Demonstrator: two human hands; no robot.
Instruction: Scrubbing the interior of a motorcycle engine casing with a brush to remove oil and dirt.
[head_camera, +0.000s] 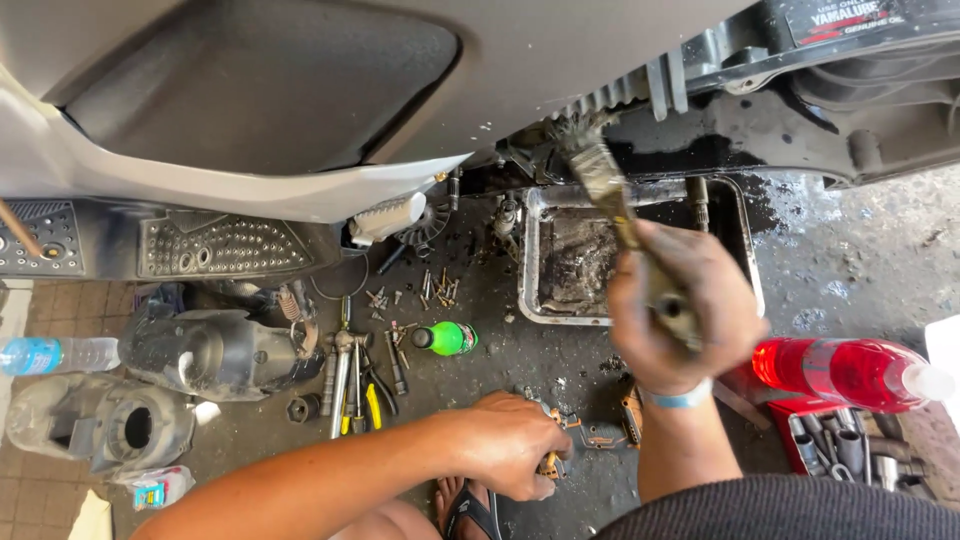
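R hand (680, 315) is fisted tight round the handle of a dirty paintbrush (605, 180), fingers wrapped, back of hand to the camera, wrist w/ a pale blue band at 6 o'clock of the fist; forearm comes up from the bottom edge. Brush runs from the fist toward 11 o'clock, bristles up against the greasy underside of the scooter (640, 130), right by the ribbed engine part. Directly under the brush and hand sits a metal tray (532, 270) w/ dark sludge in it; hand overlaps its right half. L hand (510, 445) is low, at 8 o'clock from the R, knuckles up, closed over a small tool w/ a yellowish handle on the floor; can't tell exactly what it is, fingers hide most of it. L forearm crosses in from the bottom-left. Room: tight at 12, scooter body and grey side panel (260, 90) overhang the whole top. At 3 o'clock of the R hand a red bottle (850, 370) lies on its side, near, w/ a red tool tray (840, 440) below it. At 9 o'clock a green bottle (445, 338), loose screws (430, 290), then pliers and wrenches (350, 380), then black engine covers (215, 350). Bare wet concrete between tray and L hand is the only open patch.
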